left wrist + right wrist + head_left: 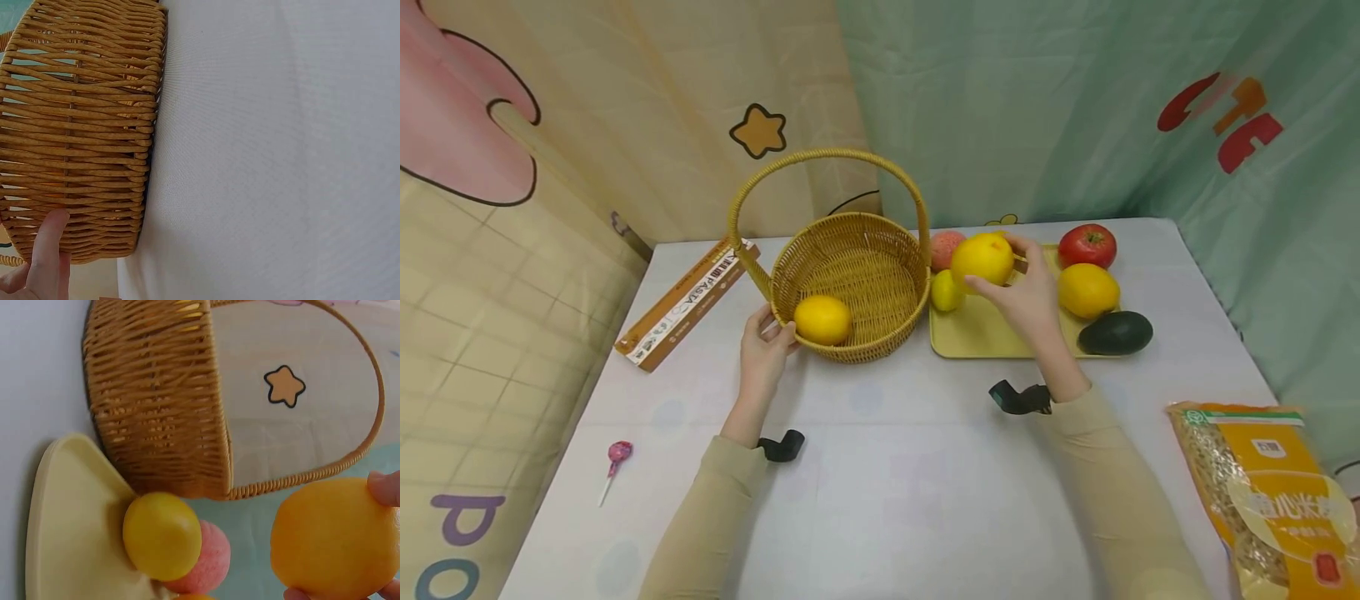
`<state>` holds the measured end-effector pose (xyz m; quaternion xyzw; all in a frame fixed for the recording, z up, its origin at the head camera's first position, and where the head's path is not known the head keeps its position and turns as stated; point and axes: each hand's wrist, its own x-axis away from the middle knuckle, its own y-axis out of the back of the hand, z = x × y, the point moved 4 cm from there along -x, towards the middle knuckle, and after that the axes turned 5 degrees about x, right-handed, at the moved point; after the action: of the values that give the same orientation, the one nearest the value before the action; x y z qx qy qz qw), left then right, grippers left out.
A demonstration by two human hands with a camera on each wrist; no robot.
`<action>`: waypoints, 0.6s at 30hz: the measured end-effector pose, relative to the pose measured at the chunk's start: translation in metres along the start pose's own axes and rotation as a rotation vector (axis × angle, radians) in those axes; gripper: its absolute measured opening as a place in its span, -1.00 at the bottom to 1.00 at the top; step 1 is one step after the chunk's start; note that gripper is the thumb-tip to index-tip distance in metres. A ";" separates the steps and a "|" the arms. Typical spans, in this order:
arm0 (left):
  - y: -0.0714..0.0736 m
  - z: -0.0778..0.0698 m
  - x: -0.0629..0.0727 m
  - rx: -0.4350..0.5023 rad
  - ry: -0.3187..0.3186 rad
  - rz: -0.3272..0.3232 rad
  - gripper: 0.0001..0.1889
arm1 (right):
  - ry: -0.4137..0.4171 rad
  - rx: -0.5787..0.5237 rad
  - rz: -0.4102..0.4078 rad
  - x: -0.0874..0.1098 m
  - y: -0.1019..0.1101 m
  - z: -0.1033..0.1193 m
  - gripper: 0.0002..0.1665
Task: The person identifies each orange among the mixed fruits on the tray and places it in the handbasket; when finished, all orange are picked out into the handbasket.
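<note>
Yellow fruit [334,540] raised above tray [988,337], my right grip [1028,290] spread wide around it. Left grip [762,352] pinches basket [880,283] rim; only left wrist view shows fingertip [57,219] against outer weave. Fruit's plump, smooth.

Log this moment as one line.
left hand: holds basket; right hand: holds yellow fruit aloft; inside basket: another yellow fruit

Lettering — pasta box, yellow bag, printed curtain.
Long box [681,310]: PASTA in dark capitals on a white band, Chinese characters alongside; smaller print too small to read. Yellow bag [1273,500]: large white Chinese characters, 心米 legible among them — small white label and lower lines unclear. Curtain [1045,100]: red and orange letter shapes, the orange like T, the lower red like E; at lower left, a purple letter, P or D, above a blue-green O shape.
</note>
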<state>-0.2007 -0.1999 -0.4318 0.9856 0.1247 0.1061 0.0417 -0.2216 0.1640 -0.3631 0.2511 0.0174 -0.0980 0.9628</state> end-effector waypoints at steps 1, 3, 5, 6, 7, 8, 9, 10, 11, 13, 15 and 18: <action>0.000 0.000 0.000 0.000 0.002 0.001 -0.35 | 0.009 -0.015 0.018 0.000 -0.004 0.004 -0.06; 0.000 0.000 0.001 0.002 0.008 0.002 -0.35 | 0.020 -0.040 0.055 -0.001 -0.013 0.011 -0.07; -0.001 -0.001 0.001 0.007 0.010 0.004 -0.35 | 0.034 -0.071 0.095 -0.001 -0.023 0.017 -0.07; -0.001 -0.001 0.002 0.009 0.010 0.006 -0.35 | 0.041 -0.086 0.118 -0.002 -0.029 0.020 -0.07; -0.001 -0.001 0.001 0.012 0.011 0.006 -0.35 | 0.045 -0.096 0.139 -0.003 -0.035 0.022 -0.08; -0.001 0.000 0.001 0.015 0.012 0.005 -0.35 | 0.048 -0.099 0.162 -0.003 -0.041 0.023 -0.08; -0.001 0.000 0.001 0.016 0.011 0.004 -0.35 | 0.051 -0.101 0.183 -0.003 -0.048 0.024 -0.07; -0.001 0.000 0.001 0.018 0.012 0.002 -0.35 | 0.057 -0.100 0.203 -0.003 -0.055 0.024 -0.07; -0.001 0.000 0.001 0.019 0.013 0.001 -0.35 | 0.061 -0.093 0.223 -0.003 -0.062 0.024 -0.06; -0.002 0.001 0.001 0.020 0.012 -0.002 -0.35 | 0.074 -0.074 0.256 -0.003 -0.075 0.024 -0.05; -0.002 0.001 0.001 0.017 0.009 -0.005 -0.35 | 0.096 -0.050 0.284 -0.002 -0.087 0.024 -0.03; -0.001 0.001 0.002 0.015 0.004 -0.010 -0.35 | 0.145 -0.001 0.318 -0.002 -0.101 0.026 -0.03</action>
<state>-0.1989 -0.1980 -0.4323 0.9851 0.1303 0.1071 0.0347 -0.2436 0.0657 -0.3891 0.2566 0.0470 0.0741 0.9625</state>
